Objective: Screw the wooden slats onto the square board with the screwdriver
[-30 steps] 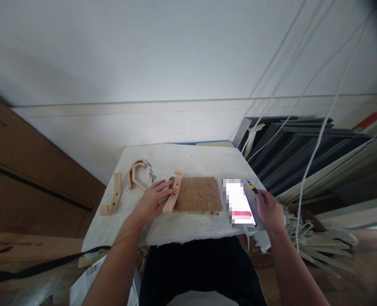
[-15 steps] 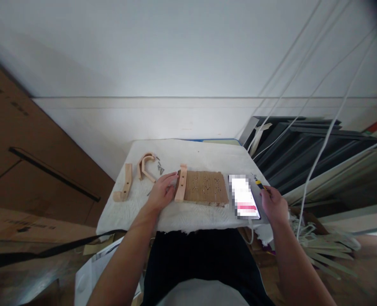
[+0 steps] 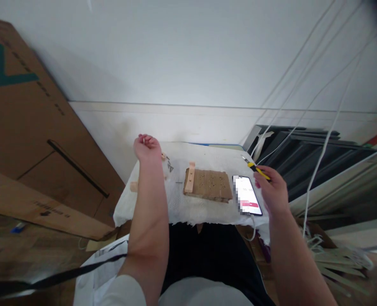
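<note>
My left hand (image 3: 147, 147) is raised above the far left of the small cloth-covered table (image 3: 201, 208), fingers curled in; whether they hold anything is hidden. My right hand (image 3: 269, 189) is closed on a yellow and black screwdriver (image 3: 255, 168) beside a lit phone (image 3: 247, 195). A brown perforated wooden board (image 3: 210, 185) lies in the middle with a light wooden strip (image 3: 190, 177) on its left edge. Screws (image 3: 169, 165) and a curved wooden piece (image 3: 133, 186) lie partly hidden behind my left forearm.
A large cardboard box (image 3: 25, 127) leans at the left. Dark panels (image 3: 306, 157) and white cords (image 3: 319, 140) crowd the right side. A white wall stands behind the table. A black strap (image 3: 64, 274) crosses the lower left.
My left hand left the wooden strip and rose up to the far left. My right hand lifted the screwdriver off the table. The view shifted left.
</note>
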